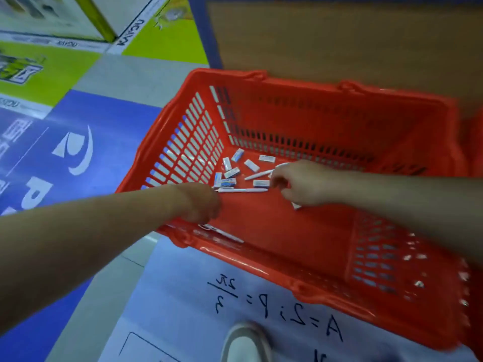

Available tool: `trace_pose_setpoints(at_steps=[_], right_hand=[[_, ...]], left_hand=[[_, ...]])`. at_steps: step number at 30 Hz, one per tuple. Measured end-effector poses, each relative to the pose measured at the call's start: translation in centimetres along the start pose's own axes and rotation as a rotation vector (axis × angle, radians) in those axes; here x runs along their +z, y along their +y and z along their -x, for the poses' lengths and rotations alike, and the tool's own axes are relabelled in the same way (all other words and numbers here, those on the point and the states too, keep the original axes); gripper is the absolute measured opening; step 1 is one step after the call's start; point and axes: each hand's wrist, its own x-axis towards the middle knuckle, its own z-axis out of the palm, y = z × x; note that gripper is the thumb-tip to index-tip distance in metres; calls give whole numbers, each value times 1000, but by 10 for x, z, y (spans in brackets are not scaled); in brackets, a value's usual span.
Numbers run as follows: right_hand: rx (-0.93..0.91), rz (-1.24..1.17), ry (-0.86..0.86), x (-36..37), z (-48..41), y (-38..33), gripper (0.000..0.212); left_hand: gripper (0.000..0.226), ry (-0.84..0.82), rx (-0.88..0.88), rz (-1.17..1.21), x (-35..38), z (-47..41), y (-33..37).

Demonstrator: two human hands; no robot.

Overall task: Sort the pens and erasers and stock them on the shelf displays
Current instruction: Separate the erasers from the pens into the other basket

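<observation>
Left hand point(201, 202), right hand point(300, 184) near white pens point(243, 190)

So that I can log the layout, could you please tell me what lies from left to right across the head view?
Blue floor graphic → left hand → nearer loose pen → right hand.
</observation>
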Motion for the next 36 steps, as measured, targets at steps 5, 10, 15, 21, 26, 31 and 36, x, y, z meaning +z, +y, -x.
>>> trace_pose_setpoints(at_steps=[5, 10, 15, 21, 26, 31, 36], right_hand=[[15, 35, -99, 47, -44, -30, 45], [21, 114, -65, 85, -69, -48, 51], [14, 257, 11, 98, -73, -42, 31], [197, 45, 203, 74, -64, 8, 29], [307, 37, 91, 57, -71, 48, 61], [385, 73, 36, 65, -66, 52, 23], [555, -187, -247, 51, -54, 52, 18]], left_hand=[[39, -33, 152, -280, 19, -39, -9], [34, 4, 292, -427, 32, -73, 7], [40, -10, 365, -445, 24, -88, 12], [35, 71, 312, -374, 22, -93, 7], [28, 213, 246, -379, 22, -102, -5], [34, 304, 16, 6, 14, -106, -23], [24, 332, -92, 492, 6, -102, -29]])
